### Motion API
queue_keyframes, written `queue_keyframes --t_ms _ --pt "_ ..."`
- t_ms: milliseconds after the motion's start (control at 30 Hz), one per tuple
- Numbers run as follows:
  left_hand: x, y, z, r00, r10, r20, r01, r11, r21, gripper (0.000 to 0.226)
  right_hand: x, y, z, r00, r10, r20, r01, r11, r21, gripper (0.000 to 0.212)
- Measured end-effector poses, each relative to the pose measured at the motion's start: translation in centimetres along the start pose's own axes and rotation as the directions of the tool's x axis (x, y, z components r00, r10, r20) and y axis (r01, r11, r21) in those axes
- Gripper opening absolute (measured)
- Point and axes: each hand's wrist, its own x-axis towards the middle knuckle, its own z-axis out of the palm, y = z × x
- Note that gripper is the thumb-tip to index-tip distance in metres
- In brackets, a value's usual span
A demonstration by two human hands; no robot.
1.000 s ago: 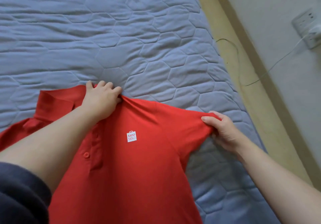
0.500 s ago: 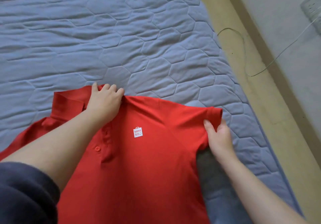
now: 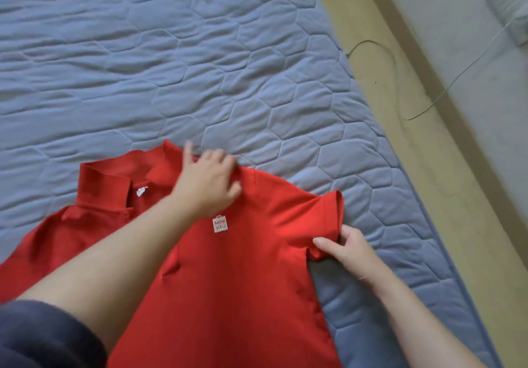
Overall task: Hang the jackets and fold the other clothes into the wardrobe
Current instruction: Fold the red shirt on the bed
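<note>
Where a blue-grey quilted mattress cover (image 3: 200, 67), stitched in hexagons, fills most of the view, a red polo shirt (image 3: 243, 282) is laid front-up across its near part and runs off the lower edge. The left hand (image 3: 208, 187) is placed on the shirt's shoulder, just right of the collar (image 3: 103, 184). One finger is stretched up toward the collar's edge and the rest are smeared by blur, so whether fabric is gripped cannot be told. The right hand (image 3: 353, 249) is set at the lower edge of the short sleeve (image 3: 320, 213), where the fabric is pinched between the thumb on top and the curled fingers beside the hem.

The collar is stood up and open, and a small white neck label (image 3: 140, 191) is seen inside it. A white chest patch (image 3: 220, 224) reading MINI SO is sewn just below the left hand. The bare left forearm (image 3: 114, 253) is laid slantwise across the shirt's front, so the placket is largely hidden. A dark blue cuff (image 3: 43, 336) is bunched at the lower left corner.

Just below the pinched sleeve a dark patch (image 3: 323, 270) is seen on the cover; shadow or cloth cannot be told. Along the cover's right side a pale yellow-brown strip (image 3: 400, 110) is seen, with a light wall (image 3: 457, 10) beyond it. A white socket (image 3: 511, 4) is fixed to the wall at the upper right, and a thin cable (image 3: 395, 67) is trailed from it across the strip in a loop.
</note>
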Motion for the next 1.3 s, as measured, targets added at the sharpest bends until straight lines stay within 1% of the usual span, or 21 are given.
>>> queue_keyframes --t_ms 33,100,167,200,233,300,367,433,500,567,633,700,767,833,900,967,1033,1100,1133,1200,1300 --pt "0.5 1.5 -0.1 0.996 0.07 0.051 -0.068 0.997 -0.045 0.061 0.2 -0.5 0.5 0.997 -0.031 -0.076 0.032 0.999 0.004 0.023" --pt "2.2 3.6 0.2 0.989 0.122 0.08 -0.11 0.983 -0.144 0.044 0.7 -0.9 1.0 0.972 -0.114 -0.205 0.113 0.993 -0.014 0.026" --pt "3.7 4.3 0.7 1.0 -0.003 -0.011 0.0 0.95 -0.311 0.022 0.9 0.0 0.8 0.943 -0.154 -0.295 0.142 0.988 -0.063 0.019" --pt "4.2 4.3 1.3 0.996 -0.086 -0.034 0.068 0.931 -0.359 0.02 1.0 1.0 0.6 0.934 -0.137 -0.331 0.113 0.989 -0.091 0.011" --pt "4.2 4.3 1.8 0.992 -0.12 -0.029 0.103 0.937 -0.334 0.02 0.9 2.1 0.5 0.93 -0.1 -0.353 0.066 0.992 -0.106 0.005" --pt "3.7 4.7 2.9 0.996 -0.091 -0.025 0.083 0.969 -0.233 0.022 0.8 3.7 0.5 0.93 -0.031 -0.367 -0.017 0.992 -0.125 0.016" --pt "4.0 5.0 3.6 0.998 -0.059 -0.033 0.052 0.979 -0.198 0.024 1.4 3.5 0.6 0.93 -0.015 -0.367 -0.035 0.991 -0.128 0.007" --pt "5.0 4.9 3.5 0.996 -0.015 -0.084 -0.001 0.983 -0.185 0.025 2.3 1.7 1.0 0.917 -0.057 -0.395 0.0 0.99 -0.144 0.01" --pt "5.7 5.0 3.0 0.98 0.036 -0.196 -0.068 0.984 -0.163 0.026 3.4 -0.3 1.3 0.864 -0.183 -0.468 0.066 0.965 -0.255 0.022" --pt "5.9 5.1 2.5 0.966 0.038 -0.257 -0.069 0.991 -0.113 0.029 4.6 -1.1 1.2 0.775 -0.291 -0.562 0.061 0.918 -0.391 0.028" --pt "6.1 4.8 3.1 0.957 0.008 -0.29 -0.033 0.996 -0.081 0.03 5.6 -0.7 0.9 0.717 -0.324 -0.617 0.003 0.887 -0.462 0.028" --pt "6.2 4.4 4.3 0.95 -0.006 -0.312 -0.023 0.996 -0.091 0.03 6.2 0.0 0.5 0.714 -0.284 -0.64 -0.121 0.85 -0.512 0.028" --pt "5.9 4.1 4.9 0.937 -0.048 -0.347 0.009 0.993 -0.114 0.028 6.6 0.3 0.5 0.73 -0.259 -0.632 -0.173 0.825 -0.538 0.026" --pt "4.7 3.8 4.4 0.913 -0.109 -0.394 0.038 0.982 -0.183 0.033 6.0 -0.4 0.8 0.719 -0.271 -0.64 -0.164 0.829 -0.535 0.019" --pt "1.9 3.4 3.4 0.896 -0.141 -0.422 0.038 0.969 -0.244 0.049 4.5 -1.1 0.8 0.66 -0.426 -0.619 -0.103 0.764 -0.637 0.03" --pt "-1.9 2.9 2.6 0.883 -0.181 -0.434 0.066 0.961 -0.267 0.059 3.0 -2.0 1.9 0.62 -0.611 -0.493 -0.008 0.623 -0.782 0.052" --pt "-5.1 2.4 3.4 0.906 -0.203 -0.371 0.125 0.967 -0.222 0.064 2.9 -1.9 3.9 0.696 -0.666 -0.269 0.084 0.447 -0.89 0.062" --pt "-6.3 1.7 5.5 0.943 -0.229 -0.242 0.2 0.97 -0.139 0.068 4.3 -0.7 5.5 0.783 -0.616 -0.083 0.128 0.29 -0.948 0.066" --pt "-6.2 1.2 6.7 0.951 -0.255 -0.177 0.241 0.966 -0.097 0.069 5.5 0.0 5.6 0.814 -0.578 -0.057 0.11 0.251 -0.962 0.066" --pt "-5.5 0.4 8.4 0.94 -0.329 -0.094 0.323 0.944 -0.074 0.07 7.4 1.2 4.9 0.855 -0.51 -0.098 0.029 0.236 -0.971 0.066" --pt "-4.7 0.1 8.8 0.921 -0.381 -0.076 0.373 0.922 -0.103 0.07 8.3 1.9 4.2 0.857 -0.492 -0.157 -0.051 0.222 -0.974 0.068"
